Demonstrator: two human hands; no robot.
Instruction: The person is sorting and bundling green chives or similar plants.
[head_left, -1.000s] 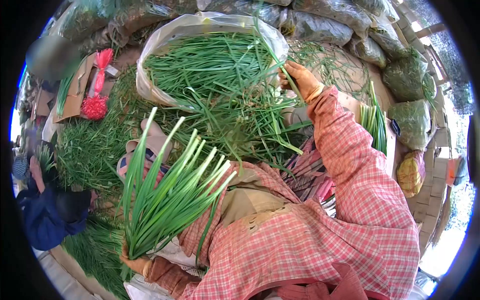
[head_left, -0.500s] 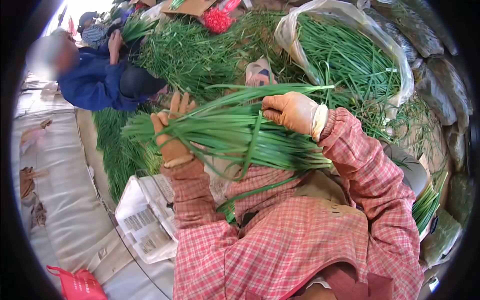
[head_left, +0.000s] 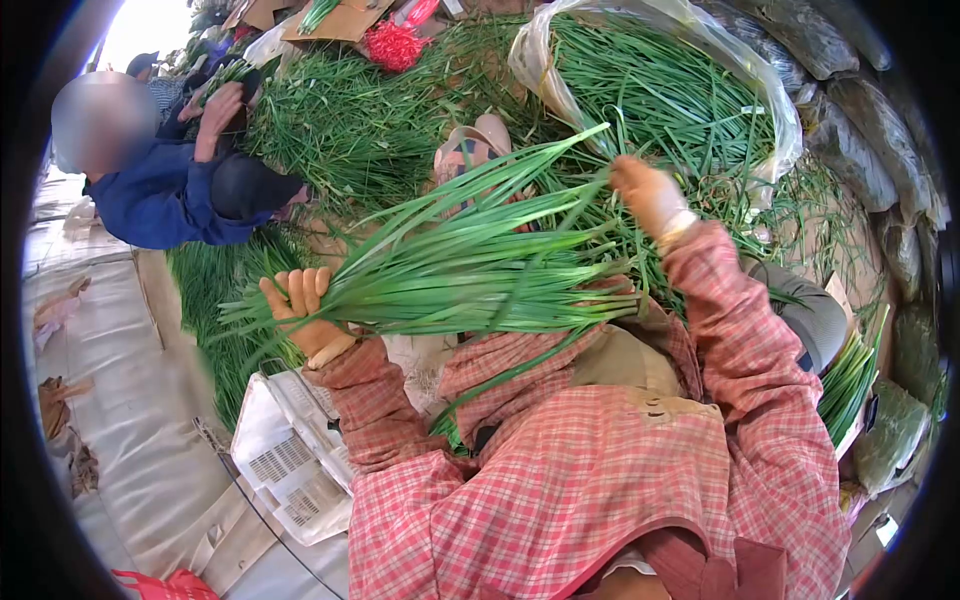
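Bundle of green stalks (head_left: 480, 265): one, loose and fanned, raised over the lap, pale ends to the right of the view, leafy tips to the left.

Left hand (head_left: 305, 305): curled closed around the bundle's leafy end, palm side up.

Right hand (head_left: 615, 175): fingertips pressed together on a long blade (head_left: 580, 208) above the pale ends — slightly blurred.

Plastic bag (head_left: 783, 125): clear, wide open, filled with green leaves; beyond the right hand.

Loose greens (head_left: 350, 120): spread over the ground, past the bundle.

Red strands (head_left: 395, 45): one bunch, near a piece of cardboard (head_left: 345, 20).

White container (head_left: 295, 475): printed panels, beside the left sleeve.

Filled bags (head_left: 860, 140): several, stacked along the right edge.

Another person (head_left: 180, 190): blue sleeves, seated at left, greens in hand — well apart from the bundle.
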